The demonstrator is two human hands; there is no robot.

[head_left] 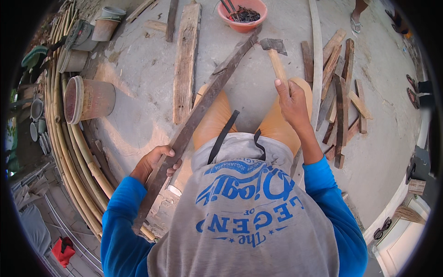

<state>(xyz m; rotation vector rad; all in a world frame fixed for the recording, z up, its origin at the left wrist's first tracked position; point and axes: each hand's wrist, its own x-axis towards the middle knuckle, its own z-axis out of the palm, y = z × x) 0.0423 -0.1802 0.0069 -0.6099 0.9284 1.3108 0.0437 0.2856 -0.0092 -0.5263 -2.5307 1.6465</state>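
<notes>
The long weathered plank (198, 115) lies slanted across the person's knees, the left hand (154, 164) clamped around its near end; it looks stiff, rough and fairly heavy, best held low. The right hand (290, 99) is closed on the wooden handle of a hammer (274, 53), raised near the plank's far end, by an orange basin (242, 23).

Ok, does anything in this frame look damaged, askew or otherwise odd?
The plank in the left hand is dark, weathered and rough-edged, with a chipped notch partway along it. The right hand holds a hammer whose head looks rusty. Offcuts lie scattered crisscross on the concrete to the right. Nothing looks spilled.
</notes>
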